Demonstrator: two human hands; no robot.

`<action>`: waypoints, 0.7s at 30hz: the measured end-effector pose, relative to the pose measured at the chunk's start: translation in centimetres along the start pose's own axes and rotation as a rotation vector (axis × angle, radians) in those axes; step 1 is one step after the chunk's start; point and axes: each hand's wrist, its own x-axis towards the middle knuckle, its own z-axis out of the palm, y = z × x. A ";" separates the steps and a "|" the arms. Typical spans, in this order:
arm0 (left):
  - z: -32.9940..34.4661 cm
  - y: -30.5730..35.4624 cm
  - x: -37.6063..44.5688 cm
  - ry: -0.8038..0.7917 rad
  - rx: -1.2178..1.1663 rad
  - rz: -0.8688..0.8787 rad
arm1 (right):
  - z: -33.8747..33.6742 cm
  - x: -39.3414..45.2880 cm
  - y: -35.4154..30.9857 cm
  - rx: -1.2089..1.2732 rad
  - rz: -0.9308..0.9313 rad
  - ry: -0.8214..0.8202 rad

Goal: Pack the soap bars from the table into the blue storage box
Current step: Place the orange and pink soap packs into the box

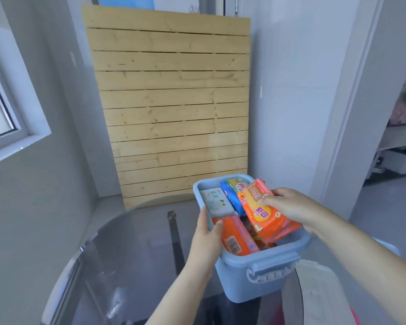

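Observation:
The blue storage box (240, 281) stands on a round glass table (131, 259), a handle on its near side. Inside lie a white-and-green soap bar (217, 202), a blue-wrapped bar (232, 195), a green-and-yellow bar (239, 184) and an orange bar (236, 240). My left hand (206, 238) grips the box's left rim, thumb inside against the orange bar. My right hand (288, 204) holds a large orange soap pack (265, 214) tilted over the box's right side, resting on top of the contents.
A white lid-like object (319, 292) lies on the table right of the box. A wooden slatted panel (171, 109) leans on the wall behind. A window is at the left, a doorway at the right.

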 end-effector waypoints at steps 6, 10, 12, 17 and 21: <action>0.0 -0.9 0.8 -0.013 -0.023 -0.040 | 0.3 0.4 0.7 -0.107 0.166 -0.230; -0.1 -0.9 0.8 -0.029 -0.035 -0.037 | 0.9 0.8 1.1 -0.046 0.282 -0.251; -0.1 -1.0 0.9 -0.034 -0.037 -0.033 | 0.9 1.0 0.9 -0.091 0.313 -0.290; -0.4 -1.2 1.0 -0.045 -0.022 -0.019 | 1.2 1.0 0.4 -0.555 0.142 -0.253; -0.4 -1.2 1.1 -0.055 -0.023 -0.015 | 0.7 1.0 0.3 -0.784 -0.079 -0.153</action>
